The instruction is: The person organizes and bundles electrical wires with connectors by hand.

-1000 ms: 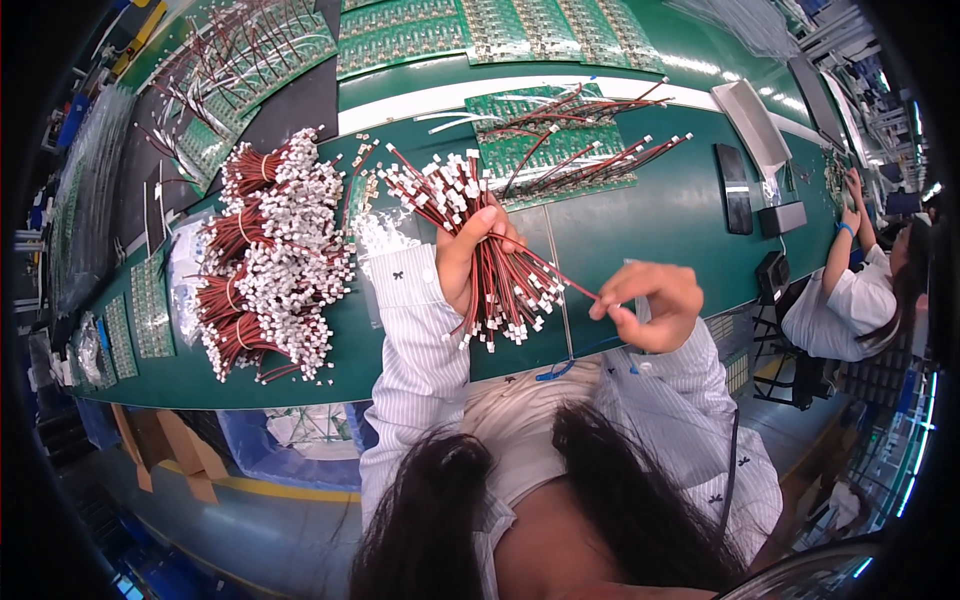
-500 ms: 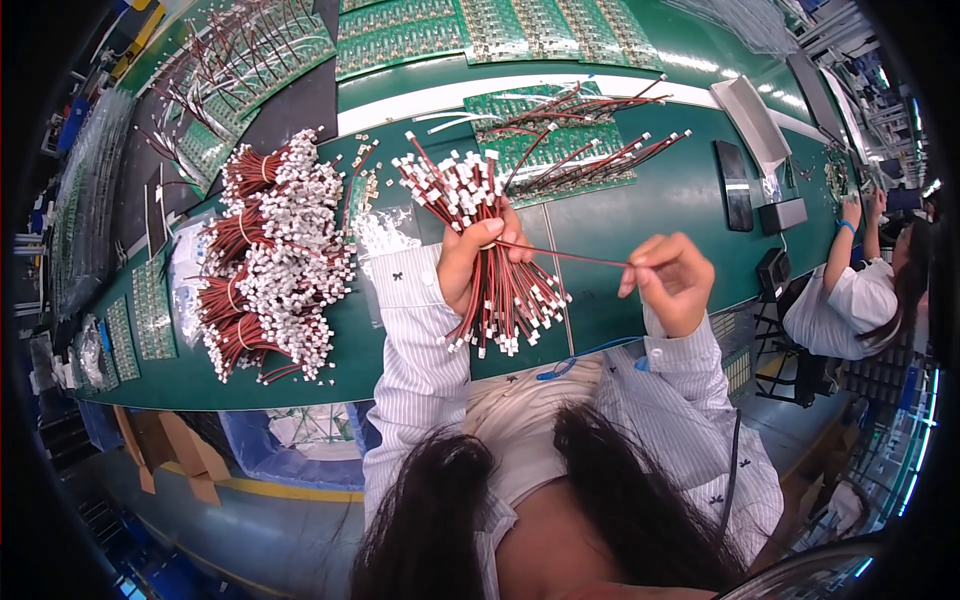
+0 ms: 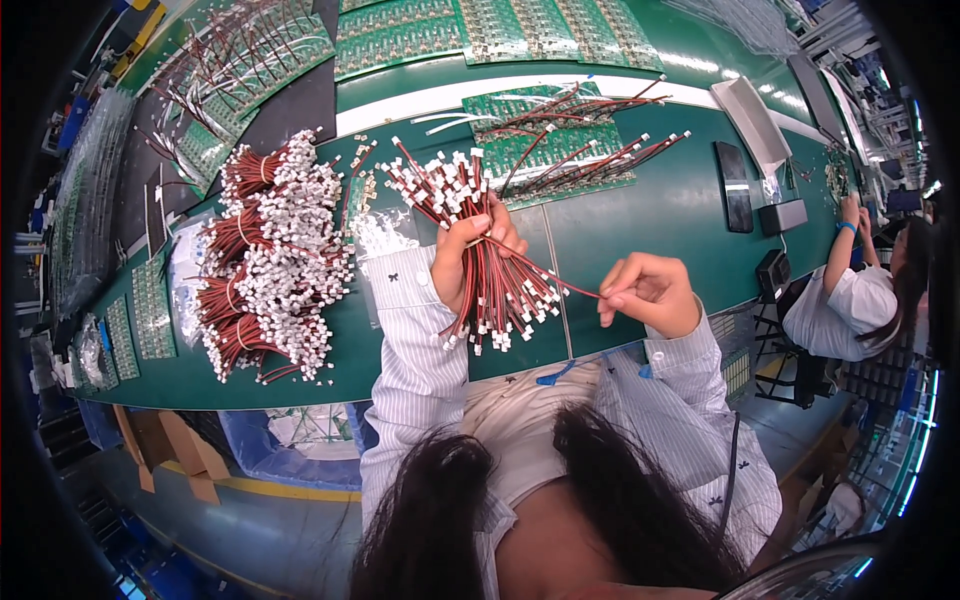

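Observation:
My left hand (image 3: 462, 258) is closed around the middle of a bundle of red and black wire cables (image 3: 505, 290). Small white connectors fan out from the bundle above and below my grip. One thin dark red strand, apparently a single cable (image 3: 565, 284), stretches from the bundle's middle toward the right. Its outer end is pinched between the thumb and fingers of my right hand (image 3: 650, 292), and the tip is hidden there. Several banded bundles of the same cables (image 3: 240, 235) lie in a row on the green table at the left.
Green circuit boards (image 3: 555, 150) with loose cables on them lie beyond my hands. More boards (image 3: 400, 45) line the table's far side. A black oblong case (image 3: 733, 185) and a white tray (image 3: 752, 125) sit at the right. Farther right, a person (image 3: 850, 300) works.
My right hand has come lower and somewhat left, nearer the bundle, so the strand slopes downward more. The bundle and my left hand have shifted slightly left.

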A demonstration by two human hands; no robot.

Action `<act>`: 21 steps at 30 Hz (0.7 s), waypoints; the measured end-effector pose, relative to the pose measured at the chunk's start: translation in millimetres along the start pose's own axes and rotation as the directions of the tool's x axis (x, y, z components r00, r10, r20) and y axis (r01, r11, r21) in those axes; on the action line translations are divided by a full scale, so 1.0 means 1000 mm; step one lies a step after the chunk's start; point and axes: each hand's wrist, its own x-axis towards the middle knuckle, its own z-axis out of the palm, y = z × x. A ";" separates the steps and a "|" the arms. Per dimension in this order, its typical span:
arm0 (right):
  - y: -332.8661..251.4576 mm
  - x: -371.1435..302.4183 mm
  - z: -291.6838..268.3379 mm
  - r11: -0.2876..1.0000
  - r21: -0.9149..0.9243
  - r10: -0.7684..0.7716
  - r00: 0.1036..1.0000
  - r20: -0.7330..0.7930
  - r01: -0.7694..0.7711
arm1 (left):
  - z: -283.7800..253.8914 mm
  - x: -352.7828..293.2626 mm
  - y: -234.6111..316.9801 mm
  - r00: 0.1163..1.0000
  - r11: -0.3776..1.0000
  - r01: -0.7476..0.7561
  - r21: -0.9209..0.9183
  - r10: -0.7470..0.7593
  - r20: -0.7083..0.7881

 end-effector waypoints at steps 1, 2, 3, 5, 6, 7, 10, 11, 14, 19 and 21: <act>0.003 0.000 0.001 0.997 -0.037 0.065 0.998 -0.017 -0.066 | 0.001 0.000 0.000 1.000 0.999 -0.013 -0.034 0.013 -0.005; 0.005 0.001 0.001 0.989 -0.073 0.129 0.991 -0.036 -0.131 | 0.001 0.000 0.000 1.000 0.999 -0.011 -0.033 0.011 -0.005; 0.008 0.002 0.002 0.971 -0.104 0.210 0.975 -0.067 -0.216 | 0.002 -0.001 0.001 1.000 0.999 -0.018 -0.034 0.018 -0.006; 0.011 0.006 0.007 0.945 -0.249 0.202 0.977 -0.061 -0.211 | 0.001 -0.001 0.000 0.999 1.000 -0.028 -0.009 0.028 -0.026; 0.011 0.008 0.010 0.898 -0.391 0.197 0.979 -0.053 -0.202 | 0.002 -0.001 0.001 0.999 1.000 -0.027 -0.007 0.026 -0.026; 0.015 0.009 0.011 0.883 -0.437 0.171 0.985 -0.033 -0.168 | 0.004 -0.001 0.002 0.999 0.996 -0.027 0.082 0.029 -0.032; 0.022 0.009 0.016 0.728 -0.686 0.014 0.999 0.046 0.021 | 0.008 0.000 0.000 0.997 0.983 -0.038 0.180 0.050 -0.061; 0.021 0.008 0.018 0.641 -0.764 -0.019 0.997 0.069 0.065 | 0.009 0.001 -0.001 0.995 0.977 -0.041 0.208 0.058 -0.080; 0.019 0.003 0.021 0.709 -0.698 0.011 0.989 0.148 0.097 | 0.013 0.000 0.000 0.987 0.964 -0.055 0.258 0.091 -0.131; 0.013 -0.003 0.016 0.803 -0.595 0.076 0.992 0.104 0.001 | 0.015 0.000 0.000 0.969 0.976 -0.096 0.198 0.137 -0.204; 0.014 -0.008 0.014 0.905 -0.418 0.138 0.983 0.120 -0.076 | 0.005 0.002 0.003 0.973 0.983 -0.112 0.148 0.139 -0.186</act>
